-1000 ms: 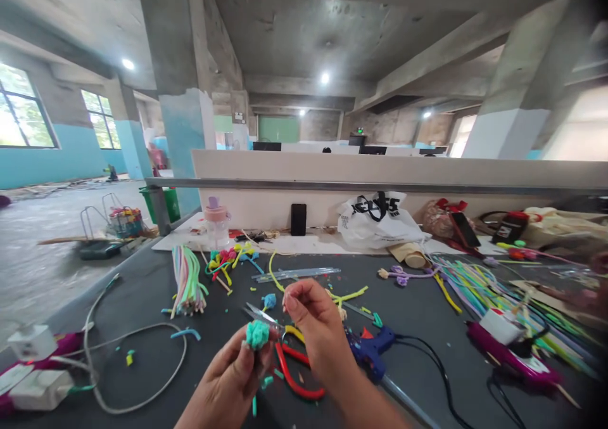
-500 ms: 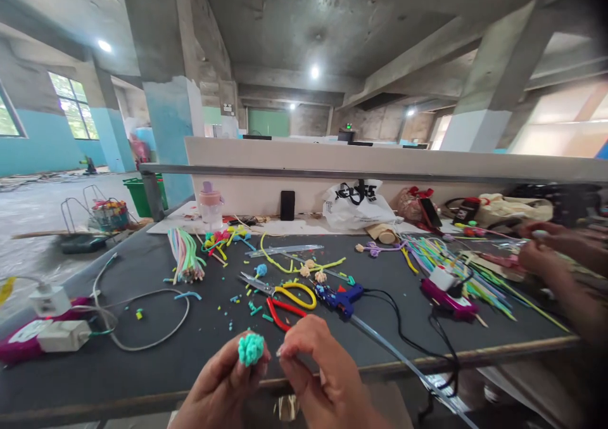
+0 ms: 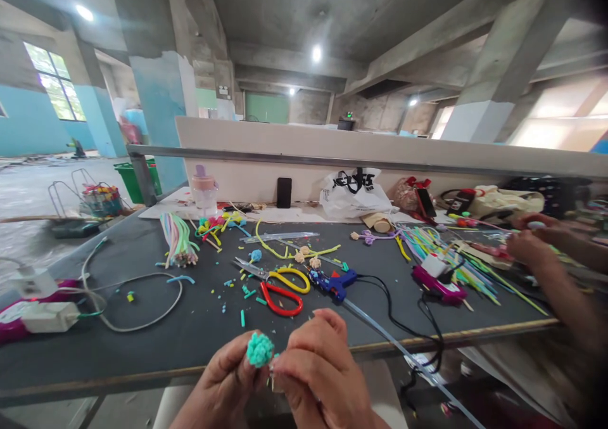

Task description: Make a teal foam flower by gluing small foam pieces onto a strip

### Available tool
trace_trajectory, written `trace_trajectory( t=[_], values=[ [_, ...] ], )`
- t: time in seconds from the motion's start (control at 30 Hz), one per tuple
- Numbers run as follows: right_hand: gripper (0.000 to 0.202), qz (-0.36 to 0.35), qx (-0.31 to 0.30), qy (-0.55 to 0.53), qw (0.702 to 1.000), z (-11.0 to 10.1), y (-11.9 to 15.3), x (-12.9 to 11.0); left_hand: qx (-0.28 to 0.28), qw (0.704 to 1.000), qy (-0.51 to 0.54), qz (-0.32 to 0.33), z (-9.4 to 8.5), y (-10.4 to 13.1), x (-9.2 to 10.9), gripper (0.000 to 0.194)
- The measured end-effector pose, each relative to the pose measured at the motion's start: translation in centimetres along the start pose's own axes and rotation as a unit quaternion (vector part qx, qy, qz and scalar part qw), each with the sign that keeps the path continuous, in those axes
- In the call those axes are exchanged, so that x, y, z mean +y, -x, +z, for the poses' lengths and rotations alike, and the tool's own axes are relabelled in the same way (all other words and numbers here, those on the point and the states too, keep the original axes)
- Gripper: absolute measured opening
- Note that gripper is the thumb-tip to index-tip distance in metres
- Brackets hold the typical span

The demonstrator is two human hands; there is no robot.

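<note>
My left hand (image 3: 228, 378) is closed around a teal fuzzy pipe-cleaner ball (image 3: 259, 350), with the bumpy top facing up between thumb and fingers. Right beside it, my right hand (image 3: 323, 369) has its fingertips pinched together. A tiny teal bit shows at those fingertips; what they grip is too small to make out. Beyond my hands lie scissors (image 3: 285, 293) with one red and one yellow handle, blades spread. A blue glue gun (image 3: 338, 283) rests to their right, a long clear glue stick (image 3: 387, 334) extending from it toward the table edge.
Pipe-cleaner bundles lie at left (image 3: 178, 242) and right. Teal offcuts (image 3: 242, 318) dot the dark table. Purple power strips (image 3: 439, 288) and cables lie on both sides. A bottle (image 3: 204, 188), phone (image 3: 284, 192) and white bag (image 3: 354, 194) stand behind. Another person's hands (image 3: 532, 239) work at right.
The camera view has shifted slightly, so the table sits higher in the picture. My right hand has moved closer to the teal ball. A teal offcut now shows below the scissors.
</note>
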State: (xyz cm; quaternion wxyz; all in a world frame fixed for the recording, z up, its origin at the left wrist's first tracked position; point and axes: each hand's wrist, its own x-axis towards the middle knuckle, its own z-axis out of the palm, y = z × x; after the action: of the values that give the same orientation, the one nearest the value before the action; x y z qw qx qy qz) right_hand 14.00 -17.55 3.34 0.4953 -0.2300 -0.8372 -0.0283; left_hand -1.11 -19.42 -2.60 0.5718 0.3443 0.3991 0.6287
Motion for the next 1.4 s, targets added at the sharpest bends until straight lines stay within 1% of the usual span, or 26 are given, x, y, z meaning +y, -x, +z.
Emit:
trace_trajectory(
  t=[0.07,0.1,0.2,0.3,0.37,0.43,0.53,0.63,0.8,0.87,0.93,1.03,1.1,1.13,1.2,1.3,1.4],
  values=[
    [0.010,0.011,0.008,0.015,1.000,0.2,0.0,-0.1,-0.015,1.000,-0.008,0.003,0.0,0.0,-0.1,0.028],
    [0.010,0.017,0.012,0.023,1.000,0.4,0.1,-0.1,-0.014,1.000,-0.014,0.007,0.0,0.0,-0.2,0.026],
    [0.011,0.019,0.013,0.044,0.999,0.7,0.1,-0.1,0.025,0.999,0.019,0.017,0.1,0.0,-0.4,0.026],
    [0.016,-0.008,0.001,0.062,0.998,0.7,0.0,0.0,0.049,0.995,0.088,-0.017,0.5,0.1,-0.4,0.029],
    [0.019,-0.022,-0.013,0.066,0.997,0.6,-0.1,0.1,0.042,0.991,0.118,-0.044,0.8,0.2,-0.2,0.028],
    [0.020,-0.020,-0.023,0.064,0.997,0.5,-0.2,0.2,0.035,0.989,0.132,-0.053,1.1,0.3,0.0,0.027],
    [0.017,0.006,-0.023,0.062,0.998,0.4,-0.2,0.3,0.028,0.989,0.136,-0.047,1.1,0.3,0.0,0.028],
    [0.013,0.031,-0.028,0.061,0.997,0.4,-0.2,0.3,0.022,0.990,0.130,-0.055,0.9,0.2,-0.1,0.029],
    [0.012,0.060,-0.050,0.080,0.994,0.6,-0.4,0.2,-0.028,0.991,0.120,-0.061,0.4,-0.4,-0.5,0.027],
    [0.011,0.074,-0.047,0.073,0.993,0.8,-0.3,0.2,-0.041,0.992,0.103,-0.056,0.3,-0.6,-0.8,0.025],
    [0.009,0.099,-0.026,0.064,0.993,1.3,-0.1,0.3,-0.049,0.996,0.059,-0.038,0.2,-0.7,-0.9,0.024],
    [0.009,0.142,0.004,0.047,0.989,1.9,0.3,0.4,-0.050,0.997,-0.052,0.024,0.1,-0.8,-0.8,0.020],
    [0.012,0.157,0.002,0.024,0.987,2.1,0.5,0.4,-0.053,0.990,-0.120,0.059,0.1,-0.9,-0.7,0.018],
    [0.012,0.157,-0.004,0.012,0.988,2.2,0.6,0.4,-0.051,0.987,-0.136,0.065,0.1,-0.8,-0.7,0.019],
    [0.014,0.145,-0.015,-0.005,0.989,2.1,0.6,0.5,-0.048,0.989,-0.128,0.051,0.1,-0.8,-0.7,0.020],
    [0.013,0.118,-0.024,-0.010,0.993,1.9,0.7,0.7,-0.029,0.999,-0.040,-0.005,0.2,-0.7,-1.0,0.024],
    [0.012,0.122,-0.026,-0.021,0.992,1.9,0.9,1.0,-0.020,0.998,0.025,-0.046,0.4,-0.5,-1.3,0.028]
  ],
)
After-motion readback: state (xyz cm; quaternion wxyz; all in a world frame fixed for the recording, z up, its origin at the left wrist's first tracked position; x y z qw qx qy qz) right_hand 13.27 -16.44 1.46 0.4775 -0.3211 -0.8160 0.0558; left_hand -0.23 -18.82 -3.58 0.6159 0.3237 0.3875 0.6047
